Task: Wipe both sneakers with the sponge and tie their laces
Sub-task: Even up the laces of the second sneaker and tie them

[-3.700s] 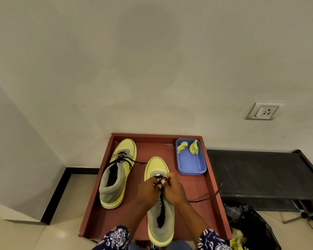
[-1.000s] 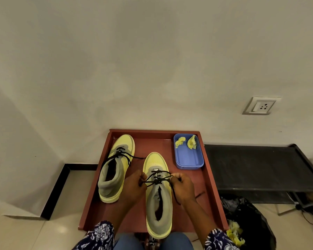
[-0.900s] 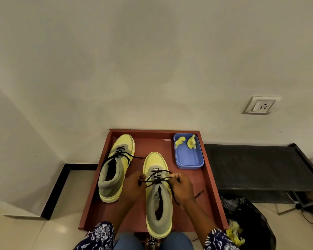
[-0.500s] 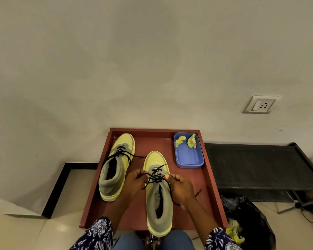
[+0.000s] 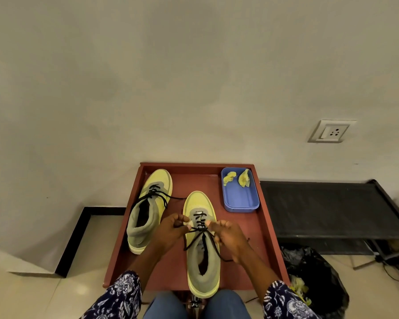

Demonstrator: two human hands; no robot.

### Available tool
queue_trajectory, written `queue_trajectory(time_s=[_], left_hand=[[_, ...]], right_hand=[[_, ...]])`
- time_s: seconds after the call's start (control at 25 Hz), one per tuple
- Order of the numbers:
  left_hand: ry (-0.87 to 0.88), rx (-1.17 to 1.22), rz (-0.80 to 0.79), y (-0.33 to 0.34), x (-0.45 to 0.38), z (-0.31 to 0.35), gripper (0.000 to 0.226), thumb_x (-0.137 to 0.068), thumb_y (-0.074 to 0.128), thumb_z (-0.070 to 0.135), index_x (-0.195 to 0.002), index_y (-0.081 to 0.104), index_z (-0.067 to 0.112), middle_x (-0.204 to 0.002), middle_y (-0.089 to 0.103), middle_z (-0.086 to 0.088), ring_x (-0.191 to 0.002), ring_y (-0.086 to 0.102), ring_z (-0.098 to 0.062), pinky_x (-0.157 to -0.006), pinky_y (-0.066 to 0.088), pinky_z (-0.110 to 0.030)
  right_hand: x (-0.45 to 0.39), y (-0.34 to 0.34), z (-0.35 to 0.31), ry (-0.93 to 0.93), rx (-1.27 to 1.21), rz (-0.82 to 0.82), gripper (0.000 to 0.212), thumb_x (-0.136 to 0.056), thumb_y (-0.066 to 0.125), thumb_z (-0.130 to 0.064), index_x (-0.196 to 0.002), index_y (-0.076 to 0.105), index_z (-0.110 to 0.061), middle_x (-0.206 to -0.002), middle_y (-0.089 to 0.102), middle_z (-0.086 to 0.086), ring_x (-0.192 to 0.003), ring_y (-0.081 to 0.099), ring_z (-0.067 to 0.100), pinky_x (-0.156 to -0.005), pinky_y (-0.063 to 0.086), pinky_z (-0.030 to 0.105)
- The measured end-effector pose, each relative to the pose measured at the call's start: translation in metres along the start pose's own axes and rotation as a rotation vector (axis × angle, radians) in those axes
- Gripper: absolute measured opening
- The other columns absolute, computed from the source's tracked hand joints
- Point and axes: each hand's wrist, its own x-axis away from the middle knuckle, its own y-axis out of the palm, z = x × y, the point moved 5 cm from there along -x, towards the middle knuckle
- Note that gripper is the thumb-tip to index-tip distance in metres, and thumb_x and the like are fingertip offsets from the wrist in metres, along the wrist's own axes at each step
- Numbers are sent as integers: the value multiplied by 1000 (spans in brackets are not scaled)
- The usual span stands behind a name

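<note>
Two yellow-and-grey sneakers with black laces sit on a reddish-brown square desk [image 5: 270, 229] with a raised rim; the near sneaker [image 5: 202, 247] lies at the centre, toe pointing away from the person, heel overhanging the near edge; the far sneaker [image 5: 149, 210] lies to its left, laces already knotted; the left hand [image 5: 173, 229] pinches one black lace [image 5: 199, 230] strand at the left side of the near sneaker; the right hand [image 5: 227, 233] pinches the other strand at the right side, both strands drawn outward from a crossing over the tongue; a blue rectangular plastic tray [image 5: 240, 199] occupies the far right corner of the desk, holding two yellow sponge pieces [image 5: 244, 178] at its far end, well apart from both hands.
</note>
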Motion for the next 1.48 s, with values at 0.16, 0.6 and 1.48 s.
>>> queue_trajectory(time_s=[0.16, 0.6, 1.48], left_hand=[[37, -214, 51, -4, -2, 2, 18, -83, 65, 12, -66, 62, 20, -66, 63, 3, -57, 53, -1, -61, 41, -22], [30, 139, 98, 2, -2, 1, 14, -84, 64, 8, -74, 57, 3, -65, 56, -8, -60, 48, -12, -50, 42, -15], [140, -252, 218, -14, 0, 2, 13, -78, 72, 19, -69, 66, 11, -67, 64, 4, -65, 59, -10, -63, 50, -28]], right_hand=[[-1, -10, -2, 1, -55, 5, 22, -92, 54, -20, -71, 56, -13, -53, 49, -2, -46, 35, 7, -47, 29, 19], [9, -17, -4, -3, 109, 32, 30, -89, 59, -24, -63, 50, -14, -51, 38, -2, -42, 29, 5, -41, 28, 14], [-10, -37, -1, -2, -671, 220, 22, -92, 53, -16, -71, 52, -12, -40, 45, -9, -33, 32, 4, -66, 47, 32]])
